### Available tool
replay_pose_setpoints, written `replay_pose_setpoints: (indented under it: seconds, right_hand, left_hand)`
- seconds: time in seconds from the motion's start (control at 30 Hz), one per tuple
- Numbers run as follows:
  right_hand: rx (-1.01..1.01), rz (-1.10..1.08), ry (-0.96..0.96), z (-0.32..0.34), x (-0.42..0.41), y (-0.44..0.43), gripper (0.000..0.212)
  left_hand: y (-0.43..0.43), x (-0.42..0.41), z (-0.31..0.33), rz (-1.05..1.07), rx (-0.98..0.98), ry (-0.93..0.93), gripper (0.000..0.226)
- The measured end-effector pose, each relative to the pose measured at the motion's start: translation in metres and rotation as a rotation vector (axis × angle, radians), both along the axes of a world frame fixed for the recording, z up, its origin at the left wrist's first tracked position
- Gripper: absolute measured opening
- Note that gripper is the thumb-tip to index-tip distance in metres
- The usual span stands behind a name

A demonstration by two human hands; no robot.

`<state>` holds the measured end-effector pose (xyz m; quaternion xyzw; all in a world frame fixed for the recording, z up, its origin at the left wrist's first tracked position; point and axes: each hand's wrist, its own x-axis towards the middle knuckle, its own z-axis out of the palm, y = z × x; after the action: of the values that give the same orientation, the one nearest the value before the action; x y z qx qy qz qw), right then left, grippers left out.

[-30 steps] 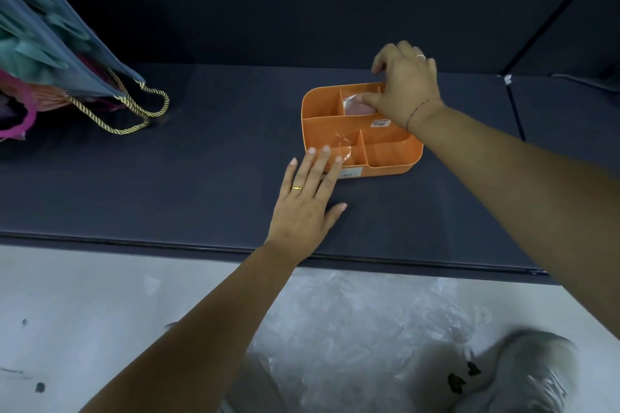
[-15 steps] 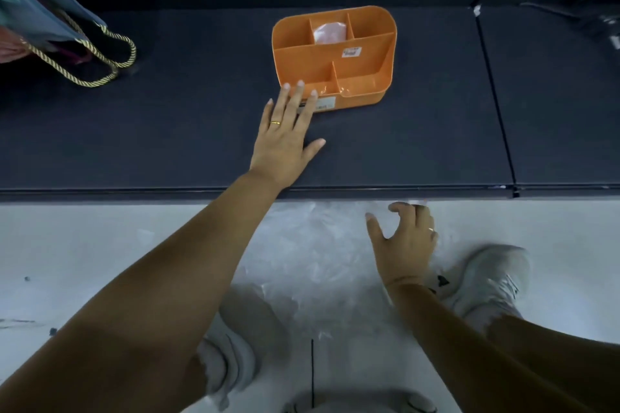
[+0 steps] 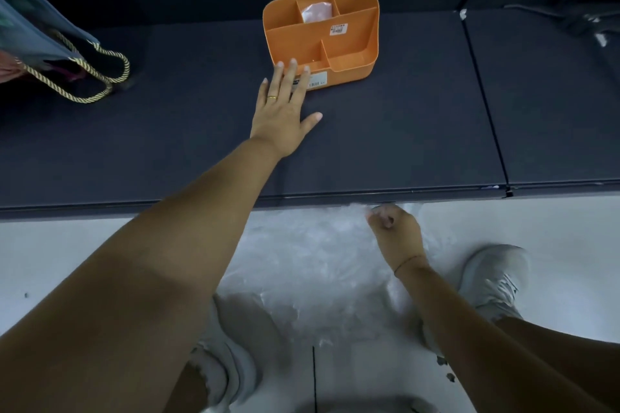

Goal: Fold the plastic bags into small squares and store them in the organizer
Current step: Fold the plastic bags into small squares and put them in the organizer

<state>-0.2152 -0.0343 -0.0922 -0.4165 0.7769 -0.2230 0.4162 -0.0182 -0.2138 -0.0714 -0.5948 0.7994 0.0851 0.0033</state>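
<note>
The left hand (image 3: 285, 112) is laid flat on the matte dark table (image 3: 419, 127), fingers straight and spread, fingertips touching the front wall of the orange organizer (image 3: 355, 43) at its 1 o'clock. A folded bag (image 3: 316, 12), a glossy pinkish square, is lodged in the rear middle compartment of that rounded, partitioned plastic box. At 5 o'clock the right hand (image 3: 397, 231) is curled over crinkled clear plastic bags (image 3: 312, 265) heaped below the table edge; whether one is pinched cannot be told. A rope-handled tote (image 3: 40, 40) is seen at 10 o'clock.
</note>
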Motion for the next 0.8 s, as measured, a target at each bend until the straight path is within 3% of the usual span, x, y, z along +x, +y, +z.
replay_pose_setpoints:
  seconds: [0.1, 0.2, 0.3, 0.4, 0.5, 0.6, 0.7, 0.8]
  right_hand:
    - [-0.110, -0.196, -0.215, 0.019, -0.008, -0.011, 0.045]
    - [-0.189, -0.282, -0.287, 0.034, -0.013, -0.026, 0.048]
    - [-0.216, -0.265, -0.324, 0.042, -0.017, -0.048, 0.041]
    - [-0.190, -0.180, -0.358, 0.050, -0.021, -0.068, 0.018]
    - [-0.174, -0.158, -0.393, 0.055, -0.026, -0.078, 0.025]
    - [-0.136, -0.246, -0.466, 0.059, -0.026, -0.082, 0.047]
    - [-0.025, -0.338, -0.677, 0.071, -0.021, -0.086, 0.021]
    - [0.098, -0.408, -0.941, 0.089, -0.013, -0.086, 0.019]
  left_hand:
    - [-0.025, 0.003, 0.003, -0.021, 0.015, -0.015, 0.076]
    - [-0.049, 0.006, 0.009, -0.040, 0.027, -0.036, 0.076]
    - [-0.068, 0.008, 0.014, -0.047, 0.036, -0.061, 0.076]
    - [-0.078, 0.010, 0.019, -0.056, 0.049, -0.085, 0.076]
    - [-0.067, 0.009, 0.026, -0.047, 0.033, -0.029, 0.075]
    - [-0.025, -0.013, 0.043, -0.012, 0.136, 0.361, 0.064]
    - [0.042, -0.047, 0.057, 0.104, 0.597, 0.885, 0.053]
    - [0.094, -0.056, 0.057, 0.186, 0.848, 1.037, 0.047]
